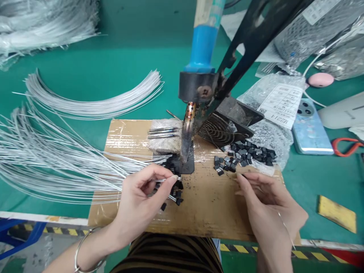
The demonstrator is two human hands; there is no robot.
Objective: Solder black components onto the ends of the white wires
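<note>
My left hand (pixel 148 201) pinches the end of a thin white wire between thumb and forefinger, just below the soldering iron tip (pixel 186 146). Under and beside its fingers lie wires with small black connectors (pixel 178 201) on their ends. My right hand (pixel 269 204) is closed in a pinch below the pile of loose black connectors (pixel 247 151); a small dark piece seems to show at its fingertips, too small to make out. Long white wires (pixel 71 163) fan out to the left. The blue-handled iron (pixel 203 45) hangs from a black metal arm.
Cardboard (pixel 210 204) covers the bench's middle. A black fan (pixel 224 125) stands behind the connectors. Another wire bundle (pixel 93 106) curves at the back left. Rightward are a phone (pixel 311 129), red-handled tool (pixel 345 146), yellow sponge (pixel 337 213) and plastic bags (pixel 273 132).
</note>
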